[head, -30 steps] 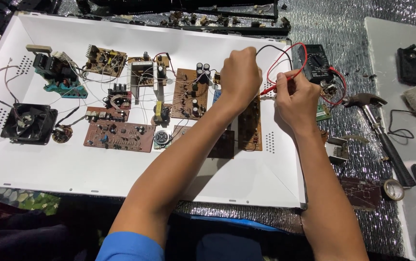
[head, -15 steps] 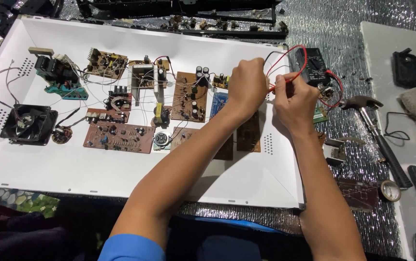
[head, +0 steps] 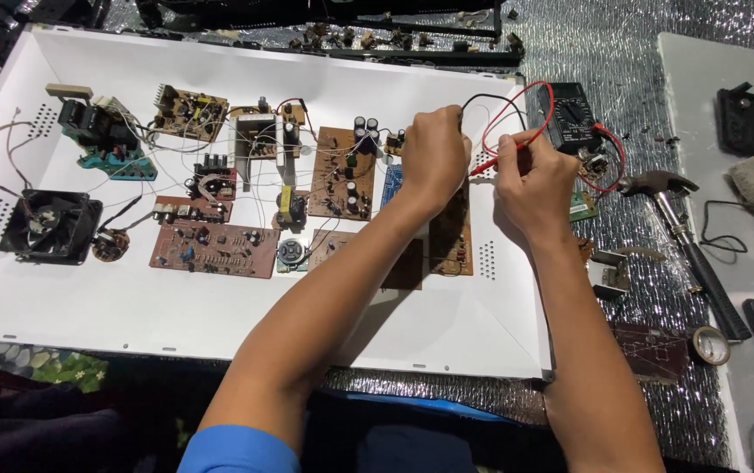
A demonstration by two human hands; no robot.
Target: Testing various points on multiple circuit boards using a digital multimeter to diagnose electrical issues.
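Reaching over the big white tray (head: pixel 219 324), the left hand (head: pixel 434 158) is curled shut on a black probe wire (head: pixel 482 99), hiding its tip. Just beside it, the right hand (head: pixel 534 180) pinches a red probe (head: pixel 495 162) like a pencil, to aim it at the brown boards (head: pixel 342 171). Both wires run to the black meter (head: pixel 574 114) near the tray's far right corner. A hammer (head: pixel 683 236) lies on the worktop's right side.
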